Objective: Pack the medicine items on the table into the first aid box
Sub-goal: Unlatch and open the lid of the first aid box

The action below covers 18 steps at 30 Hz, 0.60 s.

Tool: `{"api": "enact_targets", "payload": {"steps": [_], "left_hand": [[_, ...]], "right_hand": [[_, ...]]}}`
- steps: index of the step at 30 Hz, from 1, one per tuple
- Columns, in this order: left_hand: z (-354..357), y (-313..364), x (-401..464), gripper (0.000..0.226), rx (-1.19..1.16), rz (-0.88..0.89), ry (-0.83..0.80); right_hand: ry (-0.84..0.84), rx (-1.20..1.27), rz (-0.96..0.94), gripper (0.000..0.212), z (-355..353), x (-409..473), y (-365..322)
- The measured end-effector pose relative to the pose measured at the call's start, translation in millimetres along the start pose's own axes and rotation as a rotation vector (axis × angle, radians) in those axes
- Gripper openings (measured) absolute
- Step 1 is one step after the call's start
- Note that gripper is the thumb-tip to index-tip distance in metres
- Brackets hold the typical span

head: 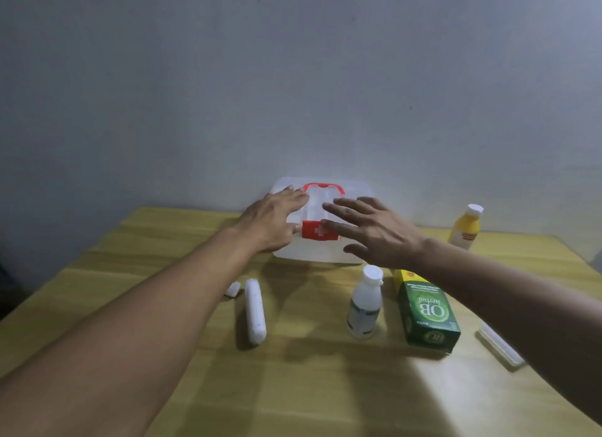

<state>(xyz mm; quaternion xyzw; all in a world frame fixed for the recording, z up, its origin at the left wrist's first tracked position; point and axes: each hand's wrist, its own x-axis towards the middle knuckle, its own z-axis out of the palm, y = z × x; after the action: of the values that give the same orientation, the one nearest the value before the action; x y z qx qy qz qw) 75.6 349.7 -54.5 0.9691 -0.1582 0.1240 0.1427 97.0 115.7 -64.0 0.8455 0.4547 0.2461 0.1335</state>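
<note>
A yellow wooden surface (325,387) against a bare grey wall carries the loose items toward its near edge: white roll (255,311), white bottle (365,303), green carton (426,316). Toward the far edge, left hand (272,223) and right hand (374,231), both spread empty, reach the closed first aid box (321,228), probably to open it

place: plain home room | evidence: wooden table (309,387) against bare grey wall (293,78), household medicine bottles (365,303) laid out
</note>
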Motion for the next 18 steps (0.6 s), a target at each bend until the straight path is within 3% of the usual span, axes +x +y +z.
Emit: {"api": "enact_targets", "payload": {"steps": [10, 18], "left_hand": [[12.4, -8.7, -0.2, 0.067, -0.014, 0.029, 0.097], [15.7, -9.4, 1.2, 0.07, -0.005, 0.043, 0.125]], "right_hand": [[0.286, -0.014, 0.046, 0.067, 43.1, 3.4, -1.5], [0.639, -0.108, -0.051, 0.042, 56.7, 14.2, -1.5]]}}
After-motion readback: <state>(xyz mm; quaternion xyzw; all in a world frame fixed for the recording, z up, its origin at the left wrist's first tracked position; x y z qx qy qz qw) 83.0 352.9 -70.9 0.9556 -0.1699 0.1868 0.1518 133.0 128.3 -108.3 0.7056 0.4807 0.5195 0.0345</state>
